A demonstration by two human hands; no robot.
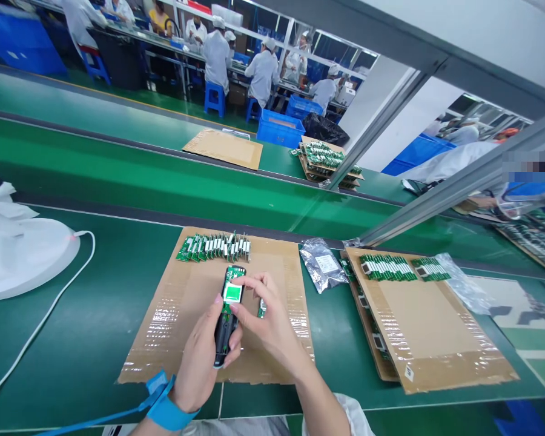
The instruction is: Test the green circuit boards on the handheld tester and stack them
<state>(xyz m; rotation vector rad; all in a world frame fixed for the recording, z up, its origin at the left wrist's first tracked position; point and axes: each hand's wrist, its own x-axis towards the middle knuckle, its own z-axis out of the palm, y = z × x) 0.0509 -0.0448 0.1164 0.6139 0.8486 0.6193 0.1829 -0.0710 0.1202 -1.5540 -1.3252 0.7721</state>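
My left hand (204,348), with a blue strap at its wrist, is wrapped round a black handheld device (226,333). The upper half of the device shows a green circuit board with a lit green screen (233,293). My right hand (266,309) is at the right side of the screen, thumb and index finger apart and touching the board's edge. Beneath both hands lies a cardboard sheet (163,339). A row of small green circuit boards (215,247) stands along its far edge. Another small board (261,307) is partly hidden behind my right hand.
A silver bag (324,264) lies right of the cardboard. Further right are stacked cardboard sheets (431,321) with boards. A white round base (31,257) and cable sit at left. A metal post (381,127) slants across the right. People in white coats work beyond the green conveyor (118,175).
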